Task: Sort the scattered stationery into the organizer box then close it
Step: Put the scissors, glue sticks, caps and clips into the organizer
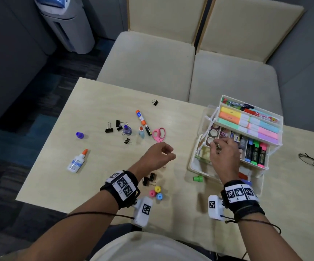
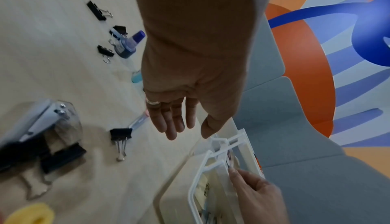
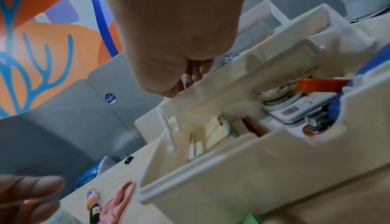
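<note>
On the right side of the bench (image 1: 88,102) stands the white organizer box (image 1: 227,166), its tiers fanned open; highlighters fill the top tray (image 1: 250,119) and markers stand in the middle one. The right hand (image 1: 225,155) hovers over the left end of the middle tray, its grip pinching a small dark thing that looks like a binder clip, too blurred to be sure. The left hand (image 1: 159,154) hangs above the bench left of the box, its grip released, fingers loosely curled and holding nothing. Scattered across the bench lie a white glue bottle (image 1: 76,161), pink scissors (image 1: 159,134), an orange-capped glue stick (image 1: 140,117) and several black binder clips (image 1: 108,128), one (image 1: 155,102) well apart near the far edge. Three small colored rolls (image 1: 156,193) sit beside the left wrist, and a green cap (image 1: 198,178) lies just beside the box's near corner.
</note>
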`<state>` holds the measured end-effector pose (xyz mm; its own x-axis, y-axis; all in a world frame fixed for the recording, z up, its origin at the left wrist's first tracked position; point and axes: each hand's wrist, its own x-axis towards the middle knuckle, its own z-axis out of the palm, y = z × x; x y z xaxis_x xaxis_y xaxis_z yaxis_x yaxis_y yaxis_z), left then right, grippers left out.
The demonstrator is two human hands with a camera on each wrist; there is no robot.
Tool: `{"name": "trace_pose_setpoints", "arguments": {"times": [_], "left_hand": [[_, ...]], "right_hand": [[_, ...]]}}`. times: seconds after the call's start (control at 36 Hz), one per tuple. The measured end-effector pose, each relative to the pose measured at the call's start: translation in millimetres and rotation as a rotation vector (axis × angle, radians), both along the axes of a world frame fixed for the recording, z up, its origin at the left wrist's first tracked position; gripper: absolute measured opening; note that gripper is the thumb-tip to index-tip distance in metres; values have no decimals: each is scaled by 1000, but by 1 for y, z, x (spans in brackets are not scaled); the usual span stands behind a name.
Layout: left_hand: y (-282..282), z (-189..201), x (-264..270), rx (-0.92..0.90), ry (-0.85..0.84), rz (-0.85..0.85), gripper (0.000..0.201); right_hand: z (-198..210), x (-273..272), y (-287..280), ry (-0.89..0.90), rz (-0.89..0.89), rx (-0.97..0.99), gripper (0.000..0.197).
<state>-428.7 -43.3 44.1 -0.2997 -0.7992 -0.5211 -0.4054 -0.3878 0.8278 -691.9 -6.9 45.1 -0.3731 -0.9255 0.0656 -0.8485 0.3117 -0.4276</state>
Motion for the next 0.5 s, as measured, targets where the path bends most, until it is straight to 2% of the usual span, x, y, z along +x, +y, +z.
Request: {"name": "trace_pose_setpoints", "arguments": {"times": [0.11,0.25,0.36,0.44,0.5], "left_hand": [[-6,6,34,-111,-58,27,19],[-28,11,101,-284,-255,110,12],[-51,1,170,-400,-522,147,23],[-68,-9,219,-383,-768,131,40],[-76,-15,246,-354,-871,120,48]], "right_hand": [[7,13,-2,7,-19,-66,17],[12,56,-3,-45,119,-152,11],[11,105,-4,-132,271,-192,13],[8,141,-6,-195,363,-175,15],[5,161,-7,-238,408,-131,15]]}}
